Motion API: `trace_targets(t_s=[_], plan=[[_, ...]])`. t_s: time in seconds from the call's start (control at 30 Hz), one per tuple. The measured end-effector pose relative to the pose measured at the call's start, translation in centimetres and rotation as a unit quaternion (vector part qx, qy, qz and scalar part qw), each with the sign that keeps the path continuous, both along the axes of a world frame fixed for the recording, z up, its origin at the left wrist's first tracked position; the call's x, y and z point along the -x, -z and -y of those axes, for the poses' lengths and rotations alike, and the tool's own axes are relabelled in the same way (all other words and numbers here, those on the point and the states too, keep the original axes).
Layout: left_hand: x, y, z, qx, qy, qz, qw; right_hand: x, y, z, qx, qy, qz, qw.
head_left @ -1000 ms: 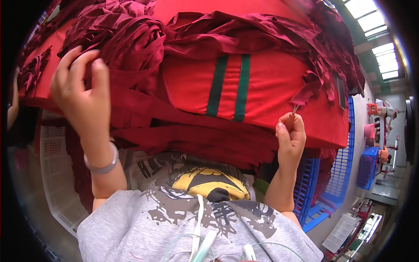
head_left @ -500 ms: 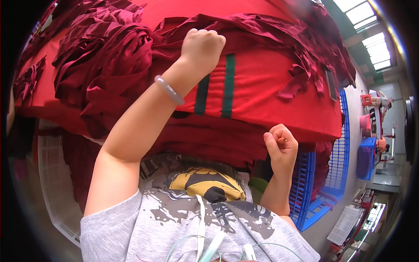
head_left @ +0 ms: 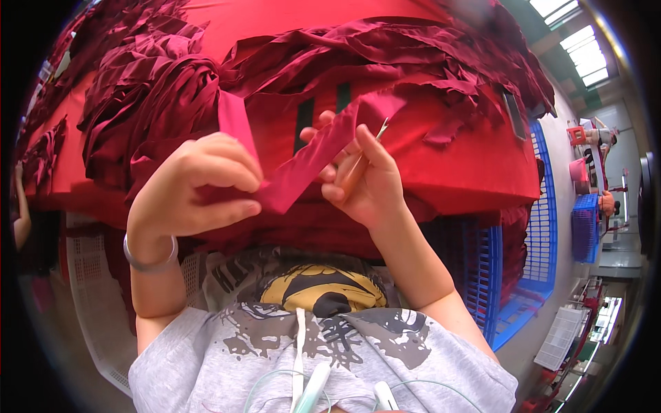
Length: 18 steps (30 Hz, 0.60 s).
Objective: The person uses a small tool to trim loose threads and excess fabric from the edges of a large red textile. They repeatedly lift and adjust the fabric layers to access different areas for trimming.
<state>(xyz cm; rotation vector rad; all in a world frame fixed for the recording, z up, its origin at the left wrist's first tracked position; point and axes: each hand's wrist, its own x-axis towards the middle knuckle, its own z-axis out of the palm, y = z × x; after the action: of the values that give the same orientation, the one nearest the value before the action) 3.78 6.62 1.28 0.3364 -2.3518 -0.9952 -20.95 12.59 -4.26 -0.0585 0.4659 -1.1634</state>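
Note:
My left hand (head_left: 196,182) pinches a dark red fabric strip (head_left: 313,158) between thumb and fingers, left of the middle. From there the strip slants up and right across my right hand (head_left: 377,180), and its far end folds over beyond the fingers. A further length of it rises behind my left hand toward the fabric heap. My right hand is curled around a small pointed tool (head_left: 352,175) with an orange-brown handle and a thin metal tip; its exact kind cannot be made out. Both hands are above the near edge of the red-covered table (head_left: 454,179).
A big heap of dark red fabric (head_left: 151,103) lies at left, and more trails along the back. Dark green bands (head_left: 304,124) cross the table cover. A dark flat object (head_left: 514,117) rests at right. Blue crates (head_left: 544,213) and a white basket (head_left: 96,289) flank me. Another person's arm (head_left: 23,210) shows far left.
My left hand has come back from the table as a fist and now holds the fabric strip. My right hand has risen and moved left to meet the strip, the tool now showing.

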Motion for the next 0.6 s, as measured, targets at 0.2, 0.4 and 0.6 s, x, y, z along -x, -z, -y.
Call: trace_targets(t_s=[0.2,0.4,0.6], plan=[[-2.5,1.0,-1.8,-0.025,-0.212,0.093,0.973,10.2,-0.5,0.6,0.254,0.183,-0.001,0.95],[-1.0,2.9,-0.9,0.182,-0.28,0.107,0.937,31.1,-4.2,-7.5,0.175,0.378,-0.179,0.891],[0.9,4.2,0.3,0.233,-0.331,0.106,0.908,45.7,-4.4,-15.8,-0.011,0.6,-0.356,0.716]])
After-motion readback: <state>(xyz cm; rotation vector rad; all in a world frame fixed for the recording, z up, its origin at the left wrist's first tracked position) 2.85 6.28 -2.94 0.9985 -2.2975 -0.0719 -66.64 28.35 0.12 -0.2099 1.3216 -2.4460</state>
